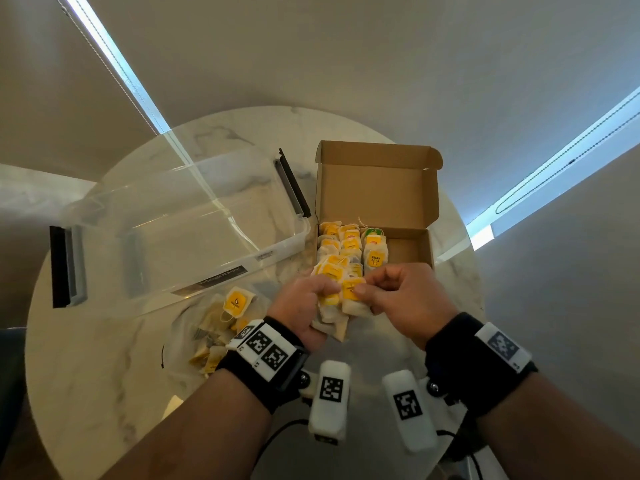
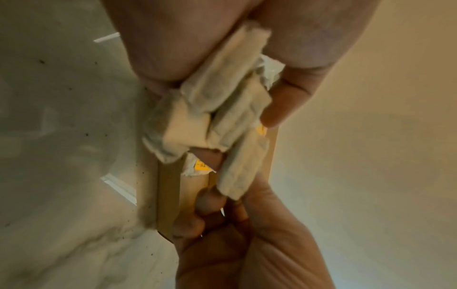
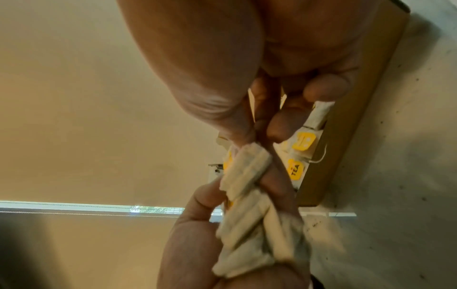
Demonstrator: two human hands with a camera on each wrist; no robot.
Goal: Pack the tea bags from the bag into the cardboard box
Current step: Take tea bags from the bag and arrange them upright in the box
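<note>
The open cardboard box (image 1: 408,247) stands on the round marble table (image 1: 104,358), with several yellow-tagged tea bags (image 1: 346,244) filling its left part. Just in front of the box, my left hand (image 1: 323,292) grips a bundle of tea bags (image 1: 332,317). My right hand (image 1: 363,289) pinches one tea bag (image 1: 351,292) at the top of that bundle. In the left wrist view the bundle (image 2: 217,109) is squeezed between my fingers. The right wrist view has the pinched tea bag (image 3: 247,168) beside the box wall (image 3: 346,127). A clear plastic bag (image 1: 214,327) with more tea bags lies left of my left wrist.
A large clear plastic container (image 1: 180,220) with dark clips stands left of the box. The box lid (image 1: 377,192) stands up at the back. The right part of the box floor is bare. Window blinds with cords hang behind the table.
</note>
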